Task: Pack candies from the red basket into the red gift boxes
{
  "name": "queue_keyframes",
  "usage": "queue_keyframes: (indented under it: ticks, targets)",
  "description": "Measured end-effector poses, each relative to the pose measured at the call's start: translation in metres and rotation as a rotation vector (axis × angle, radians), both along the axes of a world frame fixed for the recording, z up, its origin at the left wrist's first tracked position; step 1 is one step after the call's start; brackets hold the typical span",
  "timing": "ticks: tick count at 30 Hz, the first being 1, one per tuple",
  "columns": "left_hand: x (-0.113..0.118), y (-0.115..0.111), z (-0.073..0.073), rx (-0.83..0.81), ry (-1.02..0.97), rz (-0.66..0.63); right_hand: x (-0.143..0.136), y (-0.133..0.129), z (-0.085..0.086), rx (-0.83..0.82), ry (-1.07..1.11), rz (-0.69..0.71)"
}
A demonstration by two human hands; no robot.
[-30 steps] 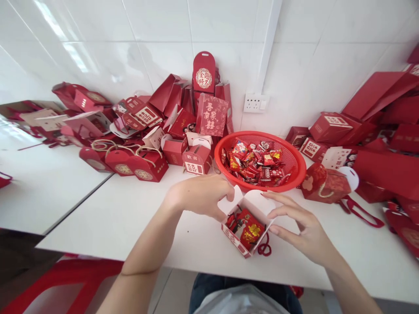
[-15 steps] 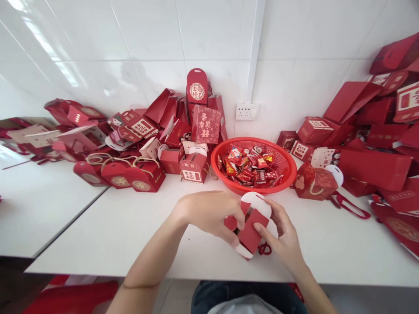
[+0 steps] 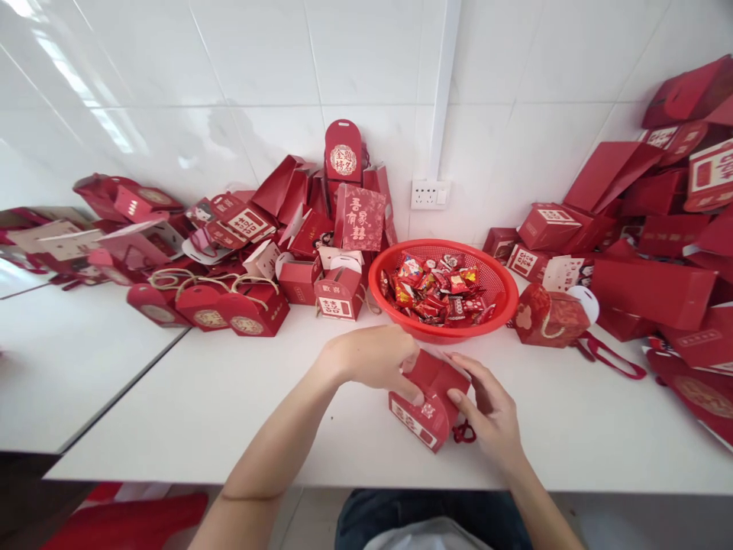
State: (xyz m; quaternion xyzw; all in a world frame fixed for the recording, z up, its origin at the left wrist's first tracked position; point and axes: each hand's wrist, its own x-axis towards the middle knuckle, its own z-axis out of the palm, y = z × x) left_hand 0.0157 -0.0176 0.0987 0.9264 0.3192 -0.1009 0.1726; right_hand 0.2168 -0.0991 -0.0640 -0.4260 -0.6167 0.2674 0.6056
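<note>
A small red gift box [image 3: 438, 416] with gold and white print rests on the white table in front of me. My left hand [image 3: 375, 360] bends over its top from the left, thumb pressed on the front flap and fingers curled at the back flap. My right hand [image 3: 493, 412] grips the right side, with its thumb on the top edge. A dark red cord loop [image 3: 463, 432] hangs from that side, below my right thumb. The inside of the box is hidden by its flaps.
Just behind the box stands a red plastic basket [image 3: 507, 315] of wrapped sweets [image 3: 429, 294]. Red boxes with cord handles [image 3: 252, 309] line up at the left. More boxes are piled along the wall and at the right [image 3: 653, 294]. A socket [image 3: 429, 195] is on the wall.
The front flap has been folded up and over the box top, covering the opening. The white rounded back flap has tilted away, and my left hand has shifted onto the flaps.
</note>
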Motion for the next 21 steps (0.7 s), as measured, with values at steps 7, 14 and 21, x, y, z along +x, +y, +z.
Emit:
queue_keyframes:
  ticks: [7,14,21]
  targets:
    - [0.01,0.004,-0.006,0.009,0.071,0.094,0.003,-0.001,0.003,0.023,-0.056,0.075]
    - [0.015,0.014,-0.012,-0.137,-0.071,-0.121,0.005,-0.002,0.004,-0.014,-0.08,0.104]
    - [0.015,0.028,-0.017,-0.211,-0.072,-0.167,0.006,-0.003,-0.004,-0.024,-0.059,-0.041]
